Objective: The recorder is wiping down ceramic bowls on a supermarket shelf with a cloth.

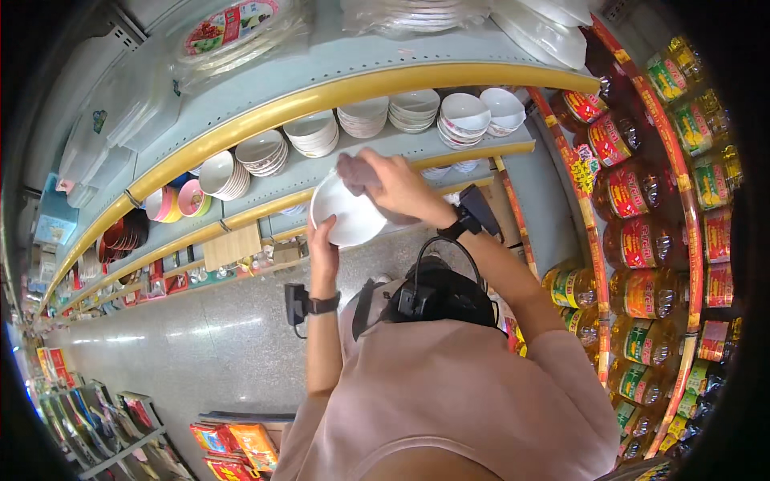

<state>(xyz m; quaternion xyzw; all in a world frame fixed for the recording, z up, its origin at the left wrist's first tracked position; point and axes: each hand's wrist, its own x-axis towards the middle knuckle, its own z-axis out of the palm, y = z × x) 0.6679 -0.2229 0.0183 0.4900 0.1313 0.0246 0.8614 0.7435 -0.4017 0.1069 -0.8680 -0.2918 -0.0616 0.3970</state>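
A white bowl (358, 221) is tilted in front of the shelf, its hollow side showing. My left hand (324, 247) grips its lower left rim, with the thumb on the inside. A grey-brown cloth (358, 174) is bunched in the fingers of my right hand (399, 186), which holds it against the bowl's upper rim. More of the cloth hangs below that hand, over the bowl's right side. Just beyond my hands, stacks of white bowls (311, 132) stand along the shelf.
Packaged plates (233, 36) lie on the yellow-edged upper shelf (353, 88). Pink and yellow bowls (192, 199) sit farther left. Racks of oil bottles (630, 188) rise close on my right. Red and orange packets (233, 445) are low behind on the left, near the grey floor (192, 345).
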